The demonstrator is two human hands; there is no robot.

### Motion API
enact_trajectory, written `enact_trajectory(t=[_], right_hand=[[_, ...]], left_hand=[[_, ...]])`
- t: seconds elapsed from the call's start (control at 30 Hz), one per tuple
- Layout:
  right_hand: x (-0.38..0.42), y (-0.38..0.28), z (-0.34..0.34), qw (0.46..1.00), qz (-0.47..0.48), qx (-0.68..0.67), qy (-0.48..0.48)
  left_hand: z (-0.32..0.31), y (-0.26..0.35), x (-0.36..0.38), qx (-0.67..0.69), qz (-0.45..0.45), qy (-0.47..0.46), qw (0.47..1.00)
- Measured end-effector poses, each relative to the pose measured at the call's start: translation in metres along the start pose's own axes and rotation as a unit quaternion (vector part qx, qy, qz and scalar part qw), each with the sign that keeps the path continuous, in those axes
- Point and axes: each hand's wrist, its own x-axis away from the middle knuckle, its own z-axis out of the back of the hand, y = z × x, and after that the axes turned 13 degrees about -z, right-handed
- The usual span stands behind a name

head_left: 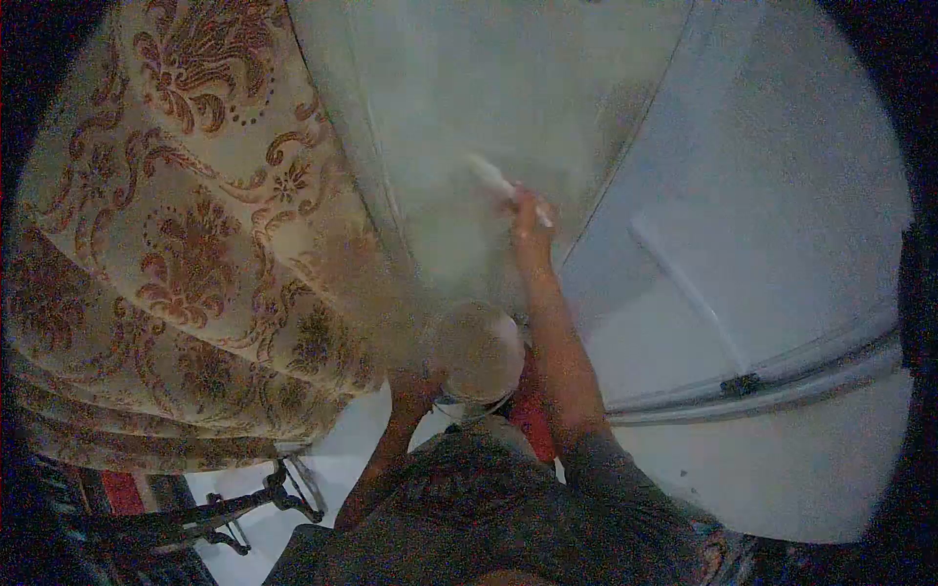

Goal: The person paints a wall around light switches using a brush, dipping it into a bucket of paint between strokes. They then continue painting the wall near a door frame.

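Note:
My right hand (531, 217) is closed around a pale, slim brush (491, 177), blurred by motion, so its exact shape is hard to make out. Its far end points up and left, at or just in front of a pale greenish panel (459, 88). Lower down, my left hand (418, 384) grips the left side of a round bucket (477, 347) held close to my body. A thin wire handle hangs at the bucket's near side. What the bucket contains cannot be made out.
A patterned gold and brown curtain (205, 225) hangs close on the left. A black metal stand or rack (234, 513) is at lower left. To the right is a smooth pale surface (782, 195) with a long white bar (689, 288) and a curved rail (811, 376).

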Motion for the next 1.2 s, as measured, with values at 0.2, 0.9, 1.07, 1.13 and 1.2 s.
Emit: enact_trajectory(t=[0.2, 0.9, 1.07, 1.13, 1.2], right_hand=[[0.013, 0.016, 0.005, 0.98, -0.049, -0.179, 0.071], [0.049, 0.04, -0.03, 0.995, 0.082, 0.01, 0.051], [0.063, 0.002, -0.018, 0.988, -0.002, -0.061, -0.145], [0.054, 0.01, -0.008, 0.992, 0.116, 0.048, 0.0], [0.046, 0.013, -0.008, 0.988, 0.09, 0.075, 0.1]], left_hand=[[0.017, 0.015, -0.004, -0.048, 0.08, -0.101, 0.99], [-0.009, -0.013, 0.008, 0.298, 0.138, -0.003, 0.944], [0.033, 0.039, -0.018, 0.013, 0.029, -0.009, 0.999], [0.042, 0.053, -0.015, 0.02, 0.021, 0.007, 1.0], [0.04, 0.051, -0.008, 0.025, 0.012, 0.025, 0.999]])
